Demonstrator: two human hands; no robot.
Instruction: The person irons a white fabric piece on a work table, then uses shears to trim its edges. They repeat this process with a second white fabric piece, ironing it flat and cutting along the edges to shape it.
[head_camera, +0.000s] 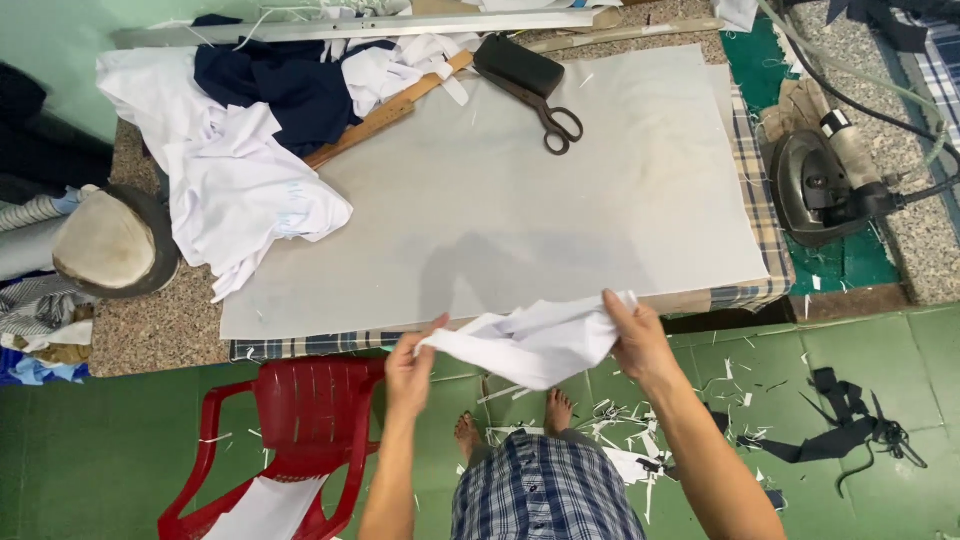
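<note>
Left hand (412, 362) pinched shut on one end of a crumpled white cloth piece (530, 342); right hand (634, 335) clamped on the other end, fingers curled over the top edge. Cloth stretched between both hands, held in the air just off the near edge of the worktable (180, 330), sagging in the middle above the green floor.

On the worktable, a large pale sheet (520, 190) spread flat over most of the top. Dark scissors (545, 105) near the far edge, handles toward the near side. Heap of white fabric (235, 180) at the far left corner, with navy fabric (275, 85) on top and a wooden ruler (385, 115) sticking out from under it. Dark iron (820, 185) at the right edge. Red plastic chair (285, 430) beside the left forearm, below the near edge. White and black scraps (840, 420) scattered on the floor around bare feet.
</note>
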